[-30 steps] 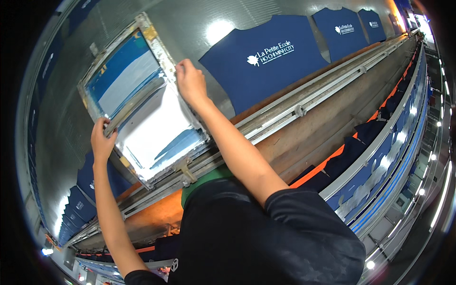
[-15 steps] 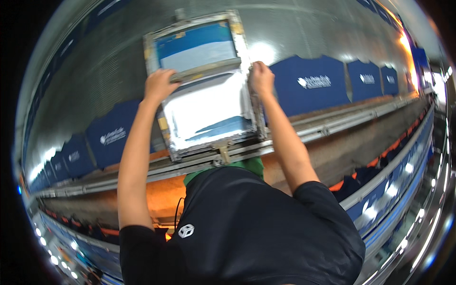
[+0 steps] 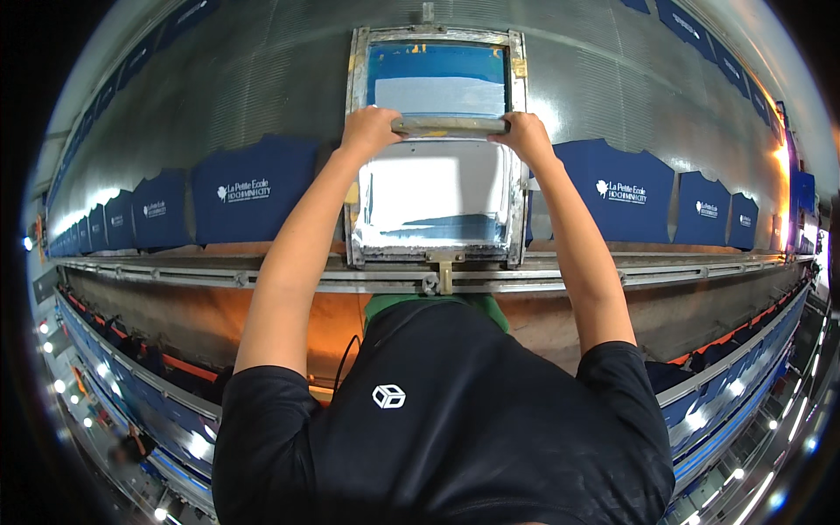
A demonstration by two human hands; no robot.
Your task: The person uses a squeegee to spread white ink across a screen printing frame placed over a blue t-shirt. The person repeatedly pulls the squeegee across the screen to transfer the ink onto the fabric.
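Note:
A screen-printing frame with worn metal edges lies flat in front of me over the long table. Across its middle runs a squeegee, held at both ends. My left hand is closed round the left end, and my right hand grips the right end. White ink covers much of the mesh on the near side of the squeegee. Beyond it, blue mesh shows with a paler band. Whatever lies beneath the frame is mostly hidden.
Navy shirts with white prints lie in a row, one at left and one at right. A metal rail runs along the table's near edge, with a clamp by the frame. More navy garments hang over lower rails behind me.
My right hand has moved from the frame's right side onto the squeegee. The frame now appears straight and farther right in view, as my head has turned.

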